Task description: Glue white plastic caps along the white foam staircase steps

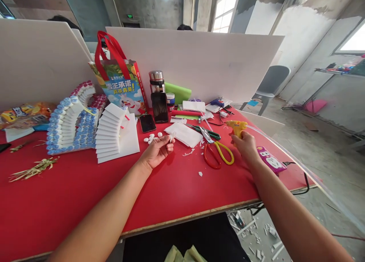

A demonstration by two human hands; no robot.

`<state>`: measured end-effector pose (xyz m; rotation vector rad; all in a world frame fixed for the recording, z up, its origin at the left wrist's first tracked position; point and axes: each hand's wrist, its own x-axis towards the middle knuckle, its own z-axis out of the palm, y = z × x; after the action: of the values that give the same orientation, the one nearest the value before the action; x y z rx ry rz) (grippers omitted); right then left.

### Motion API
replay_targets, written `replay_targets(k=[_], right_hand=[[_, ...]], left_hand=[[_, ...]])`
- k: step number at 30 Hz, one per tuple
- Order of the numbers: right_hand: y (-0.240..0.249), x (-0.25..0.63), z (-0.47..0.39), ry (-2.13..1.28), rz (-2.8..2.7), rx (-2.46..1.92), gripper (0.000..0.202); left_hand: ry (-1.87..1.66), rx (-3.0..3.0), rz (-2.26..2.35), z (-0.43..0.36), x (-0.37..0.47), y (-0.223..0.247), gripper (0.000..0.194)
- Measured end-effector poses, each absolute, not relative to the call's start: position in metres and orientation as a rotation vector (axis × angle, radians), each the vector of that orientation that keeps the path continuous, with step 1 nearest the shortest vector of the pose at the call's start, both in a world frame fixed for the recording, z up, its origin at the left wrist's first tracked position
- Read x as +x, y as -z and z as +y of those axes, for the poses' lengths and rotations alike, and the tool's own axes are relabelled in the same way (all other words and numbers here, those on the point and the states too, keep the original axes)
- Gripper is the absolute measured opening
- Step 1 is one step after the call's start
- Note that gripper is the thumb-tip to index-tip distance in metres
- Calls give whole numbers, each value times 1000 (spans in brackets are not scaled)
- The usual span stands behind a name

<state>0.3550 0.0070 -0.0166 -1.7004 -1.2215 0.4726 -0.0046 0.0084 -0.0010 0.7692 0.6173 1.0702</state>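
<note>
Two hands [158,151] [246,145], one yellow glue gun [237,127]; on one red desk [182,190], one pair of scissors [212,141], two phones [147,123] [160,107], one flask [156,80], one shopping bag [121,88]; beyond, one gray chair [272,79].

Yellow glue gun [237,126] points left; white piece [172,137] pinched

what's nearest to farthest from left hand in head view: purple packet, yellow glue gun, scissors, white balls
From the left hand:
1. White balls: just beyond, slightly left
2. Scissors: to its right
3. Yellow glue gun: farther right, in the right hand
4. Purple packet: rightmost
</note>
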Motion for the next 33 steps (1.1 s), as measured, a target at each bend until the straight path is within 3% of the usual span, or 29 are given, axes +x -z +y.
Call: replay_targets(k=[7,12,20,33], right_hand=[[-41,328,-10,-972,-1104,-1259,41],[-62,283,-14,-1264,-1191,-1022,36],[-13,230,-25,-1221,-1446,-946,46],[-13,227,-34,-1217,-1580,-1091,52]], left_hand=[[-1102,830,648,8,-5,-1,24],[-1183,925,703,9,-4,-2,25],[-1230,1022,828,11,-4,3,32],[-1203,1091,906,4,4,0,39]])
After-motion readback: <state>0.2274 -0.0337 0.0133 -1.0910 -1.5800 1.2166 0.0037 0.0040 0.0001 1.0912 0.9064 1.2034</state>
